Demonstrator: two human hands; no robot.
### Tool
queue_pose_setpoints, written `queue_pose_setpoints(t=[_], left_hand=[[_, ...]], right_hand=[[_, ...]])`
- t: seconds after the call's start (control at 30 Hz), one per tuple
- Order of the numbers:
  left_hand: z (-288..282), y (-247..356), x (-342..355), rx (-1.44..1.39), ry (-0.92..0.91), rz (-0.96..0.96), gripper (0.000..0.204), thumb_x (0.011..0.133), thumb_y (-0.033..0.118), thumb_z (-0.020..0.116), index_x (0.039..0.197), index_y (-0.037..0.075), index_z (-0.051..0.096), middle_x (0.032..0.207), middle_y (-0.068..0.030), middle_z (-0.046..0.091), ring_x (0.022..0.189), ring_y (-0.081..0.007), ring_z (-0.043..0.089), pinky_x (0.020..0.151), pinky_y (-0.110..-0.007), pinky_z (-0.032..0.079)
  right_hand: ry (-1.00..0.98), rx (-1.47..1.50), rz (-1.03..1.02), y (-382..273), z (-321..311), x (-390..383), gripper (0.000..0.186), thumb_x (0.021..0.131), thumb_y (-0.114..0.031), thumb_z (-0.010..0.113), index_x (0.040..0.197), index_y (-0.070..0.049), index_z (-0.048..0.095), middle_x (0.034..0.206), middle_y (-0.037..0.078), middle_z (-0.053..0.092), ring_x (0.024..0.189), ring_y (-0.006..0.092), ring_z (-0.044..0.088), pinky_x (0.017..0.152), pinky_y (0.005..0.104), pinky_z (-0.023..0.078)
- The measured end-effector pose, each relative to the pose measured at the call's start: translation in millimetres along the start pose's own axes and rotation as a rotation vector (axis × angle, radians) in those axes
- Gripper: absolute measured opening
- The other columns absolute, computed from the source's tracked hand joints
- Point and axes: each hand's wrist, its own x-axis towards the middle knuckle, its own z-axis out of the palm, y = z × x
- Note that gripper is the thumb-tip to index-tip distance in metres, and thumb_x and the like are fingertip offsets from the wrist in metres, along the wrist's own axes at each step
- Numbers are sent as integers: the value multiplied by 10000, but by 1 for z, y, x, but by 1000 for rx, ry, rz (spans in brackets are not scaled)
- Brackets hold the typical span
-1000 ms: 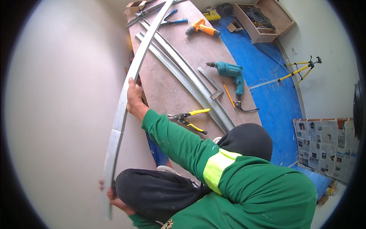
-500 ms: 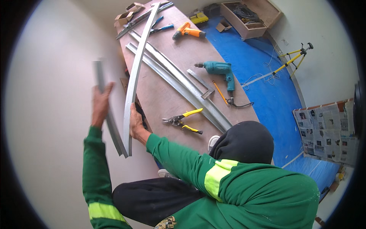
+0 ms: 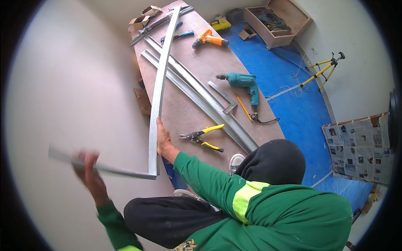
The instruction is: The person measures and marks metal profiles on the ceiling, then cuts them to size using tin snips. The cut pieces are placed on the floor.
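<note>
Channel of silvery metal (image 3: 160, 88), already folded into an L, reaches over the flat brown board (image 3: 180, 108), right hand (image 3: 164, 138) fingers clamped on its long leg, left hand (image 3: 89, 173) blurred, gripping the short, straight silvery lengths (image 3: 201, 87) unfolded.

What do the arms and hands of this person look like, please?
The right sleeve is long and green, with a bright yellow band; the left sleeve is also green. Neither the left hand nor the right hand wears a glove.

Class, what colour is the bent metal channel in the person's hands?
Silver-grey; the metal channel shows best in the head view, along its longer section.
</note>
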Motion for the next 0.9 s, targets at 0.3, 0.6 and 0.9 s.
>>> queue_pose_setpoints(t=[0.3, 0.6, 0.9], left_hand=[[-78, -64, -297, 247, 1201, -187, 338, 1092, 406, 589, 1180, 84, 640, 1110, -80, 647, 1145, -282, 663, 1098, -476, 512], [-19, -9, 17, 257, 54, 56, 524, 1136, 393, 548, 1528, 45, 535, 1434, -121, 622, 1315, -250, 625, 1108, -458, 533], [227, -117, 61, 841, -771, -265, 887, 1015, 532, 714, 1454, -120, 304, 1368, -430, 612, 1301, -516, 646, 1119, -519, 507]], right_hand=[[214, -120, -66, 41, 8, 8, 825, 1097, -654, 518, 1434, 93, 618, 1333, 149, 664, 1220, 234, 617, 1053, 399, 501], [79, 8, 38, 83, 11, -21, 881, 1064, -708, 540, 1544, 30, 545, 1401, 120, 639, 1241, 229, 607, 1075, 375, 487], [-65, 166, 35, 56, 7, -50, 807, 1108, -689, 456, 1586, -41, 515, 1391, 77, 665, 1257, 202, 624, 1108, 375, 485]])
